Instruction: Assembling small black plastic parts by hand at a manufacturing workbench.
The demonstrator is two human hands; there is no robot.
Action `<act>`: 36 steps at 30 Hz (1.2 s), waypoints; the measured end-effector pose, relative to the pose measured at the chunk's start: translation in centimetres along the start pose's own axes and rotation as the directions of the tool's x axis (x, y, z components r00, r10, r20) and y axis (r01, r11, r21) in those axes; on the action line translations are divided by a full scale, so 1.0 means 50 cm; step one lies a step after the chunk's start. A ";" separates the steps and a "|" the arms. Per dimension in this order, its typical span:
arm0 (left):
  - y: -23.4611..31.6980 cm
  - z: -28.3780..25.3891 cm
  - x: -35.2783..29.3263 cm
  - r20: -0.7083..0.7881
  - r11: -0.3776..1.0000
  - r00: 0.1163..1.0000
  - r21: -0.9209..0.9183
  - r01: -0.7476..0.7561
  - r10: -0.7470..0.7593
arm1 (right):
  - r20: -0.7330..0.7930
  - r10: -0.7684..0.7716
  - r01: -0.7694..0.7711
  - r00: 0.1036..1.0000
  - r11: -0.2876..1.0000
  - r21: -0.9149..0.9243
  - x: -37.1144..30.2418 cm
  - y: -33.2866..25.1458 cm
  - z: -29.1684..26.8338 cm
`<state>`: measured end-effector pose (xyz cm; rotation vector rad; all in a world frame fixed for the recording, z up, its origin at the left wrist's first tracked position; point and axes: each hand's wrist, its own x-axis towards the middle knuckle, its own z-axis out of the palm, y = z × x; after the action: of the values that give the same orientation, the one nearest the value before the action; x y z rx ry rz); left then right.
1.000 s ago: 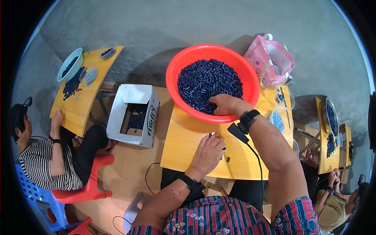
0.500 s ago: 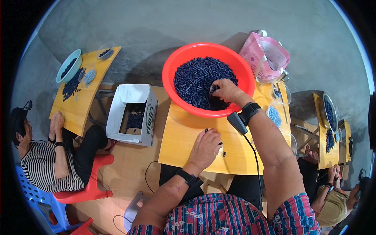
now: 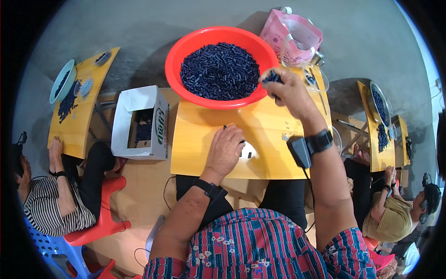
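My right hand (image 3: 292,93) is raised just off the right edge of a red plastic basin (image 3: 173,60). Its fingers are curled around a handful of small dark blue tubular pieces (image 3: 273,77). The basin is filled with a heap of the same short pieces (image 3: 218,69). Palm down, my left hand (image 3: 226,149) rests on the yellow table (image 3: 200,116) in front of the basin, fingers laid out. Single dark pieces show at its fingertips and thumb; what lies under the palm is hidden. A loose dark piece (image 3: 250,155) lies right of it.
Tiny light bits (image 3: 285,136) lie on the table near my right wrist. A pink bag (image 3: 297,39) stands behind. Left of the table is an open white carton (image 3: 134,100) with dark pieces inside. People sit at other tables on the left (image 3: 58,204) and right (image 3: 395,209).
My right hand has come up out of the basin to the right, with a handful of dark pieces. My left hand stays on the table. The whole view has shifted.
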<state>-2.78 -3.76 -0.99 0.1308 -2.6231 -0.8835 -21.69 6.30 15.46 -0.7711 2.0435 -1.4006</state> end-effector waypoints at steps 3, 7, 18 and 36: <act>0.009 0.002 0.001 -0.023 1.000 1.000 -0.005 0.006 -0.006 | -0.051 0.030 -0.036 0.998 0.991 -0.126 -0.067 0.067 0.014; 0.023 0.000 0.007 -0.047 0.998 0.997 -0.013 -0.054 0.053 | -0.160 -0.131 0.081 0.978 0.954 -0.288 -0.115 0.226 0.077; 0.027 -0.001 0.005 0.010 0.997 1.000 0.078 -0.005 0.005 | -0.124 -0.459 0.206 0.880 0.603 -0.770 -0.127 0.292 0.166; 0.031 -0.008 0.009 0.021 0.998 1.000 0.065 -0.007 0.006 | -0.166 -0.555 0.289 0.815 0.638 -0.714 -0.136 0.283 0.151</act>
<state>-2.99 -2.82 0.36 0.1306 -2.6710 -0.8019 -13.81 10.57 0.52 -1.4788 2.8702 -1.0669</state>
